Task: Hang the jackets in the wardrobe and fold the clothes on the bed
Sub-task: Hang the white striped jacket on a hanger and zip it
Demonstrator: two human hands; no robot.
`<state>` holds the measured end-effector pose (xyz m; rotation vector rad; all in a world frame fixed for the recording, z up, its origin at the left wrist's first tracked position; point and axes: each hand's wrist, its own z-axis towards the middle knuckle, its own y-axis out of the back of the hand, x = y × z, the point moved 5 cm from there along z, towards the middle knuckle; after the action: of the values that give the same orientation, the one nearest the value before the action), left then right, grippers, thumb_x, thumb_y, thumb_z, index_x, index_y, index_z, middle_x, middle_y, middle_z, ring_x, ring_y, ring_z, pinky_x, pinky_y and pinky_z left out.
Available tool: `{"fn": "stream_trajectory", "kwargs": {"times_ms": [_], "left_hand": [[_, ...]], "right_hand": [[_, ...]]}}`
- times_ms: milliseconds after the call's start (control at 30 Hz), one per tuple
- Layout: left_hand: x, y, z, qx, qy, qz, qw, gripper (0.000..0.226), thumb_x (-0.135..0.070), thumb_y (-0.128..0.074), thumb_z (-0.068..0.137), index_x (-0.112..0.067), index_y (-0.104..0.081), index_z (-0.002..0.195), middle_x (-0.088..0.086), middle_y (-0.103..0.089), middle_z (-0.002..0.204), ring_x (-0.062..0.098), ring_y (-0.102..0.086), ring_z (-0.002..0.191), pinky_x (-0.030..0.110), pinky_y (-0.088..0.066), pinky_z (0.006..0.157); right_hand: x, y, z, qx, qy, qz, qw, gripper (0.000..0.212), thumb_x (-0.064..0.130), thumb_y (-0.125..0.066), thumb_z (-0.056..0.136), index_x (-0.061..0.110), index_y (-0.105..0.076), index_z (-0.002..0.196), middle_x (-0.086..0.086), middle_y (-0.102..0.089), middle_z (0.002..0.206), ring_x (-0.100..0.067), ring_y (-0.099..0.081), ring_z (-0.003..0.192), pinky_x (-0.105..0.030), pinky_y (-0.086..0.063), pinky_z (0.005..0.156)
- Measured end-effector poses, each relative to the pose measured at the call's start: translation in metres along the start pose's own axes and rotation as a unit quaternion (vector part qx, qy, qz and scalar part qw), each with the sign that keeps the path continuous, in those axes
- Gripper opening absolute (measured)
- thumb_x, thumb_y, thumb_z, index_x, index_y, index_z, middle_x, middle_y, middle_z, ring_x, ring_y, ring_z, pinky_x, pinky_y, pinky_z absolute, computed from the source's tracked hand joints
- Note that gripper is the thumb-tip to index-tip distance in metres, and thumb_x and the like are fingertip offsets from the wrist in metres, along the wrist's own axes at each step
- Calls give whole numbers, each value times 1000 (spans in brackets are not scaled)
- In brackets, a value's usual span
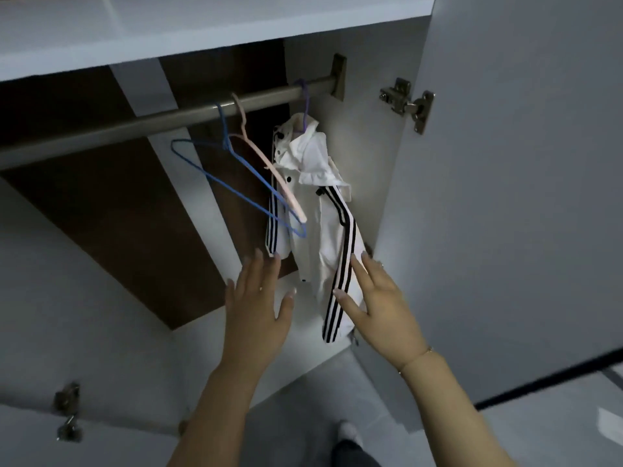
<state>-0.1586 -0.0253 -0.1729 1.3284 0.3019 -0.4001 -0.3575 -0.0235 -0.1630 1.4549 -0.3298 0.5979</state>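
Hanging from the rail [168, 121] at the wardrobe's right end, the white striped jacket [320, 210] marks one jacket done. Left hand [258, 306] and right hand [377, 298] flank it, fingers straight and spread, holding nothing; the blue hanger [236, 183] and pink hanger [269, 170] remain bare

You face a white cabinet interior [354, 153] with a dark brown back panel [111, 210]. A white shelf [202, 25] runs overhead. The open door [522, 197] on your right carries a metal hinge [408, 102]. Pale floor [337, 392] lies below; lighting is dim.
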Motion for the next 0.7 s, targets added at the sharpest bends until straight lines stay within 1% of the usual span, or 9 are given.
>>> {"fn": "stream_trajectory", "kwargs": {"times_ms": [67, 200, 267, 367, 433, 500, 600, 700], "left_hand": [[0, -2, -29, 32, -28, 20, 999, 65, -49, -39, 100, -35, -8, 155, -4, 5, 164, 3, 19, 142, 44, 4, 119], [-5, -12, -84, 94, -81, 54, 991, 69, -55, -31, 99, -41, 13, 150, -8, 29, 156, 8, 28, 143, 44, 9, 118], [-19, -18, -109, 127, -116, 47, 984, 69, -59, -25, 97, -43, 19, 147, -11, 33, 154, 8, 30, 143, 44, 13, 118], [-49, -27, -142, 168, -180, 40, 968, 69, -55, -26, 98, -41, 19, 148, -9, 30, 157, 8, 31, 143, 44, 16, 118], [-72, -34, -161, 187, -223, 44, 956, 69, -53, -27, 100, -38, 16, 151, -8, 31, 157, 8, 33, 142, 43, 20, 116], [-99, -40, -178, 211, -265, 44, 940, 67, -54, -24, 100, -38, 14, 152, -10, 35, 155, 8, 35, 141, 42, 21, 116], [-144, -47, -208, 239, -326, 36, 914, 66, -55, -22, 100, -39, 17, 151, -11, 37, 154, 8, 37, 140, 45, 18, 118], [-192, -56, -243, 258, -384, 34, 886, 67, -55, -23, 100, -40, 18, 150, -12, 39, 153, 7, 39, 139, 45, 18, 118]], "right_hand": [[0, -1, -37, -4, -22, 0, 1000, 70, 52, -42, 97, 22, -16, 155, 1, -11, 163, -14, -9, 150, -36, -15, 122], [-8, -3, -116, -9, -101, -41, 994, 79, 65, -27, 92, 25, -4, 156, 6, -4, 163, -12, -5, 150, -32, -9, 122], [-14, 0, -158, -19, -140, -64, 988, 80, 68, -24, 91, 26, -1, 156, 8, -1, 162, -11, -1, 150, -31, -5, 122], [-24, 11, -221, -37, -195, -78, 977, 76, 67, -24, 91, 32, -1, 155, 18, 7, 157, -8, 4, 149, -28, 3, 119], [-34, 22, -262, -57, -235, -85, 967, 75, 68, -23, 91, 35, 0, 154, 22, 10, 154, -6, 6, 148, -28, 3, 120], [-43, 34, -305, -79, -281, -92, 952, 74, 69, -23, 92, 35, 0, 154, 22, 11, 154, -4, 7, 147, -29, 3, 120], [-55, 50, -368, -112, -344, -72, 930, 74, 69, -25, 91, 35, -7, 154, 18, 5, 158, -5, 5, 148, -29, 0, 120], [-65, 67, -430, -151, -391, -59, 906, 72, 67, -29, 90, 33, -20, 153, 13, -9, 161, -9, -5, 149, -32, -8, 121]]}}
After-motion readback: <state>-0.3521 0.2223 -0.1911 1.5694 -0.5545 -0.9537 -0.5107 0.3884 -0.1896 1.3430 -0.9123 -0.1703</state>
